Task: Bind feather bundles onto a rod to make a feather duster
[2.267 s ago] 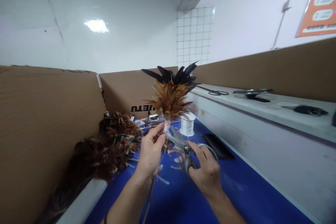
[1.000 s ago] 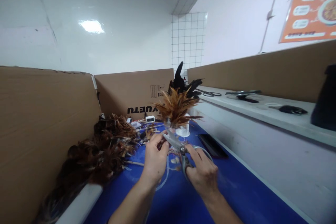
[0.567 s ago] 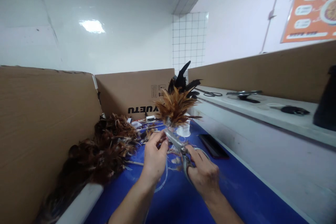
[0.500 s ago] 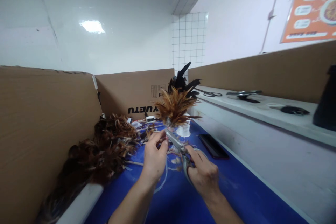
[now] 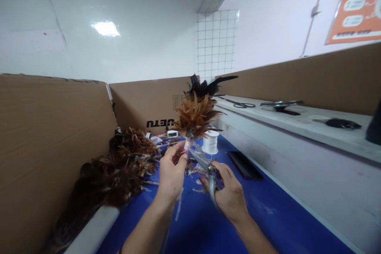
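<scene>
My left hand point(image 5: 173, 170) pinches the bound base of a feather bundle point(image 5: 196, 115), held upright with brown feathers below and black ones on top. White and pink wrapping point(image 5: 187, 145) shows just above my fingertips. In my right hand point(image 5: 230, 190) are metal scissors point(image 5: 208, 168), gripped by the handles. Their blades point up and left, close beside the wrapped base; the frames do not show clearly whether they touch it. A pale strip point(image 5: 179, 206) dangles beneath my left hand.
Loose brown feathers point(image 5: 127, 162) are heaped along the cardboard point(image 5: 50, 139) at left. A white spool point(image 5: 210, 142) and a phone point(image 5: 244, 165) rest on the blue tabletop point(image 5: 253, 222). Black-handled scissors point(image 5: 244, 105) lie on the white ledge point(image 5: 253, 113) at right.
The scissors have drawn slightly down and right, away from the bundle's base. The feather bundle has turned, its black feathers now pointing right, and the white spool is more visible.
</scene>
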`<action>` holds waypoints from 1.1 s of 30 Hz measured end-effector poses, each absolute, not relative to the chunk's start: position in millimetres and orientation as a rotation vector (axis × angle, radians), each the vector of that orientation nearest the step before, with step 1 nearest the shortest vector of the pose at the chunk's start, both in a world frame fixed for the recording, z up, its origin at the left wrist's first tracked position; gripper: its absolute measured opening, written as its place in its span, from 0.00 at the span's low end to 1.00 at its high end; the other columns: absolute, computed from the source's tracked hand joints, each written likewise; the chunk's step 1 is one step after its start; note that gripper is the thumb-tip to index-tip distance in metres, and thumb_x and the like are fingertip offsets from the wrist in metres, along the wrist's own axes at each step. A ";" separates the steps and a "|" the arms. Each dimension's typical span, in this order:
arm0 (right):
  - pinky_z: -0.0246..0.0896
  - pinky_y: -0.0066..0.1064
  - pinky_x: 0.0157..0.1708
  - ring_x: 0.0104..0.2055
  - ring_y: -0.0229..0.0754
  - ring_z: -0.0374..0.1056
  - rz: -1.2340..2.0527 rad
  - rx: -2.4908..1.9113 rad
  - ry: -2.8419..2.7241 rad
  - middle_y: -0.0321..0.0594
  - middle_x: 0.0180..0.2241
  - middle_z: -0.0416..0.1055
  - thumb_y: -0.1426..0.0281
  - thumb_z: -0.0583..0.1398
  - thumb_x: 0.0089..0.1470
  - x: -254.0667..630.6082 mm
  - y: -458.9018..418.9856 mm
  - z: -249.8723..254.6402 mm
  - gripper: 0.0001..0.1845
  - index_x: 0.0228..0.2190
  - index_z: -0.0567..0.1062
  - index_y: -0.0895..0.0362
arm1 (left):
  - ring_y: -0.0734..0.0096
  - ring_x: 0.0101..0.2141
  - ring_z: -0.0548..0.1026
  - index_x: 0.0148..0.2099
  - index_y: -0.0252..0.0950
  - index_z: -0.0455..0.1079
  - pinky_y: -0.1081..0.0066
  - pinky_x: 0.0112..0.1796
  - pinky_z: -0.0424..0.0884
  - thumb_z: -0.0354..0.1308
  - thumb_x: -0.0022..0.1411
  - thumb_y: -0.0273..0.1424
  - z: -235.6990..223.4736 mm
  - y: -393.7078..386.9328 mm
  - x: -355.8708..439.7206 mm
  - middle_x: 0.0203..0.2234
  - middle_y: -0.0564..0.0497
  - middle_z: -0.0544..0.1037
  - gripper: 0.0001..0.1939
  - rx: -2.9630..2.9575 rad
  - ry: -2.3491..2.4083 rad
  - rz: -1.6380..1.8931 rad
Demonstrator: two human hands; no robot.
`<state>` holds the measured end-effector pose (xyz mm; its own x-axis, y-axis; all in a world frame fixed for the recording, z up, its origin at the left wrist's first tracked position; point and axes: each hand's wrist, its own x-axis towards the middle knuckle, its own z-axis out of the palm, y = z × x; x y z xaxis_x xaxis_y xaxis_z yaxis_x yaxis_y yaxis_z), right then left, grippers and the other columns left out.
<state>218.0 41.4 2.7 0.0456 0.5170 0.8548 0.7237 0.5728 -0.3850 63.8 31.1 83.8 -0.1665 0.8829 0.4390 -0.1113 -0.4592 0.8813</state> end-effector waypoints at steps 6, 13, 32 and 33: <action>0.65 0.35 0.35 0.37 0.45 0.67 -0.298 -1.090 -1.620 0.44 0.37 0.69 0.66 0.60 0.47 219.5 43.5 0.8 0.22 0.46 0.67 0.56 | 0.71 0.36 0.72 0.48 0.35 0.70 0.74 0.36 0.69 0.59 0.52 0.30 87.6 27.0 66.6 0.38 0.46 0.75 0.19 1.317 0.931 1.711; 0.62 0.36 0.37 0.36 0.45 0.66 -0.484 -1.100 -1.547 0.44 0.35 0.69 0.63 0.60 0.48 222.0 47.3 -3.1 0.21 0.44 0.69 0.57 | 0.70 0.35 0.72 0.47 0.34 0.71 0.73 0.35 0.69 0.59 0.52 0.29 86.1 22.7 72.8 0.39 0.45 0.75 0.18 1.370 0.944 1.685; 0.60 0.31 0.33 0.31 0.42 0.66 -0.714 -1.106 -1.539 0.42 0.31 0.71 0.69 0.58 0.50 228.2 42.6 1.6 0.16 0.43 0.71 0.57 | 0.72 0.34 0.71 0.48 0.37 0.70 0.73 0.36 0.67 0.56 0.54 0.28 80.1 21.1 77.0 0.37 0.48 0.75 0.17 1.436 0.978 1.601; 0.59 0.31 0.33 0.30 0.41 0.66 -0.711 -1.105 -1.542 0.41 0.31 0.71 0.70 0.58 0.50 228.4 42.8 0.6 0.16 0.43 0.71 0.57 | 0.72 0.34 0.71 0.48 0.37 0.70 0.73 0.36 0.67 0.56 0.55 0.28 80.8 20.6 76.8 0.37 0.48 0.75 0.17 1.438 0.974 1.602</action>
